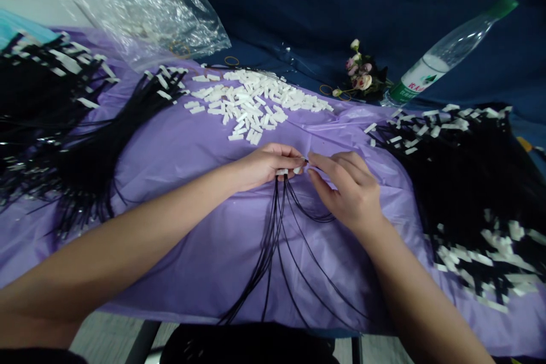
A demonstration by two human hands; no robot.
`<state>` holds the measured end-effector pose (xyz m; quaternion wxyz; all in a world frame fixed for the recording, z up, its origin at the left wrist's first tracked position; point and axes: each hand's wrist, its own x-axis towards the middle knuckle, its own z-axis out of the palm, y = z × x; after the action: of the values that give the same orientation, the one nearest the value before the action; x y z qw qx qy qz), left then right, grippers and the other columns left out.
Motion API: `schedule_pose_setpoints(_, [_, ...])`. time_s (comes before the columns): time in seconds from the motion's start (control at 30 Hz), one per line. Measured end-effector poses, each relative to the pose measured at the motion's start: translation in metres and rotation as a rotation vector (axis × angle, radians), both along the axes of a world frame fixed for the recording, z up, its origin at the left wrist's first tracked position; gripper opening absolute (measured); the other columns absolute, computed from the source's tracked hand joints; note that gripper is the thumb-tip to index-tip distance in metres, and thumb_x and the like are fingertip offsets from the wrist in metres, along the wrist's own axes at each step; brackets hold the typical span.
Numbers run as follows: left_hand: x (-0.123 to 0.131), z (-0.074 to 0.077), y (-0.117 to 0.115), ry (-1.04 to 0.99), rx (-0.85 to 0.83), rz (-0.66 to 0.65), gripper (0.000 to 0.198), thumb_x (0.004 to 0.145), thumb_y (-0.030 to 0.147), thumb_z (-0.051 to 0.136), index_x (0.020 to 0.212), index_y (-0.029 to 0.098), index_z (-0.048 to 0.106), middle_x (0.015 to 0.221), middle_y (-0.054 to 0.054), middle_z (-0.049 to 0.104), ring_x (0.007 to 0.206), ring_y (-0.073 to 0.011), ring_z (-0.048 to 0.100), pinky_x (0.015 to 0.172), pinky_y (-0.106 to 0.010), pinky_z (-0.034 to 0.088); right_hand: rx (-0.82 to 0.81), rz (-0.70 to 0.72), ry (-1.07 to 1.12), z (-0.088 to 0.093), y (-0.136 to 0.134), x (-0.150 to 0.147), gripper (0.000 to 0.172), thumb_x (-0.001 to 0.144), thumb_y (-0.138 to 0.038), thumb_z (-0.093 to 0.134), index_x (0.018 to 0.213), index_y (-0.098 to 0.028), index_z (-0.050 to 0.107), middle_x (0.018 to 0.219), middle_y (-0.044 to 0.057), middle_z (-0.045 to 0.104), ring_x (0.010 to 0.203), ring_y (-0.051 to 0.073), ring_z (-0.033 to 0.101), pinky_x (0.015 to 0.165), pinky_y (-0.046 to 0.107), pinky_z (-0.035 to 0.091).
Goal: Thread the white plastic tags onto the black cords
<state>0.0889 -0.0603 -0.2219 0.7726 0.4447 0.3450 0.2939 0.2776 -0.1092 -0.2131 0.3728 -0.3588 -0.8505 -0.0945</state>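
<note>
My left hand (267, 164) is closed, pinching a small white plastic tag (282, 171) together with the ends of several thin black cords (273, 239) that hang down toward me over the purple sheet (191, 153). My right hand (347, 187) is closed too, with thumb and forefinger pinching the tip of one black cord right beside the tag. Both hands meet at the middle of the sheet, fingertips almost touching.
A heap of loose white tags (251, 99) lies just beyond my hands. Bundles of black cords with white tags lie at the left (63, 125) and at the right (469, 182). A crumpled clear plastic bag (140, 5), a small flower bunch (362, 77) and a plastic bottle (447, 54) sit at the back.
</note>
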Motion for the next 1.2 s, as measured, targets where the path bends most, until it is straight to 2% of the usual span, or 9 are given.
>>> schedule_pose_setpoints(0.1, [-0.001,0.001,0.000,0.007,-0.030,0.011,0.012,0.073,0.022,0.068,0.077,0.012,0.064,0.070,-0.001,0.058,0.061,-0.0077,0.051,0.058,-0.024,0.032,0.017,0.175,-0.059,0.007,-0.008,-0.002,0.036,0.084,-0.011,0.063,0.115,-0.027,0.061,0.091,0.000,0.072,0.088,0.018,0.062,0.074,0.033,0.050])
schedule_pose_setpoints(0.17, [-0.001,0.001,0.001,0.024,-0.040,-0.003,0.013,0.075,0.024,0.067,0.078,0.012,0.064,0.074,-0.002,0.059,0.064,-0.0082,0.052,0.058,-0.024,0.033,0.008,0.301,-0.127,0.013,-0.013,-0.007,0.024,0.085,-0.012,0.063,0.105,-0.025,0.066,0.091,-0.002,0.074,0.089,0.018,0.062,0.071,0.032,0.049])
schedule_pose_setpoints(0.23, [-0.002,0.000,0.001,0.043,-0.039,-0.017,0.015,0.076,0.027,0.067,0.080,0.013,0.064,0.077,-0.002,0.060,0.064,-0.0080,0.052,0.058,-0.024,0.033,0.004,0.367,-0.191,0.016,-0.016,-0.014,0.017,0.086,-0.012,0.062,0.099,-0.022,0.068,0.090,-0.003,0.074,0.086,0.017,0.062,0.070,0.032,0.048])
schedule_pose_setpoints(0.47, [-0.003,-0.003,0.002,0.073,-0.038,-0.022,0.018,0.076,0.030,0.068,0.082,0.014,0.063,0.079,-0.002,0.061,0.064,-0.0071,0.051,0.058,-0.023,0.032,0.027,0.390,-0.214,0.012,-0.016,-0.022,0.012,0.085,-0.016,0.065,0.093,-0.022,0.071,0.083,-0.007,0.075,0.080,0.016,0.062,0.069,0.032,0.045])
schedule_pose_setpoints(0.73, [-0.004,-0.002,0.002,0.081,-0.036,-0.019,0.018,0.076,0.031,0.068,0.083,0.014,0.063,0.079,-0.001,0.060,0.065,-0.0076,0.050,0.058,-0.024,0.033,0.014,0.395,-0.255,0.013,-0.016,-0.023,0.018,0.086,-0.015,0.064,0.100,-0.025,0.069,0.084,-0.006,0.074,0.082,0.015,0.062,0.072,0.031,0.046])
schedule_pose_setpoints(1.03, [-0.004,-0.002,0.002,0.059,-0.010,-0.043,0.017,0.078,0.030,0.066,0.082,0.013,0.064,0.079,-0.002,0.060,0.063,-0.0075,0.050,0.056,-0.024,0.030,-0.002,0.426,-0.200,0.012,-0.018,-0.020,0.011,0.084,-0.015,0.065,0.091,-0.022,0.070,0.079,-0.004,0.073,0.081,0.016,0.063,0.071,0.032,0.051])
schedule_pose_setpoints(1.2, [-0.003,-0.002,0.002,0.047,-0.011,-0.032,0.015,0.078,0.028,0.066,0.082,0.013,0.064,0.077,-0.002,0.059,0.062,-0.0072,0.049,0.058,-0.025,0.032,0.036,0.449,-0.194,0.011,-0.018,-0.014,0.020,0.080,-0.015,0.069,0.099,-0.021,0.069,0.085,-0.002,0.073,0.081,0.016,0.064,0.072,0.032,0.053])
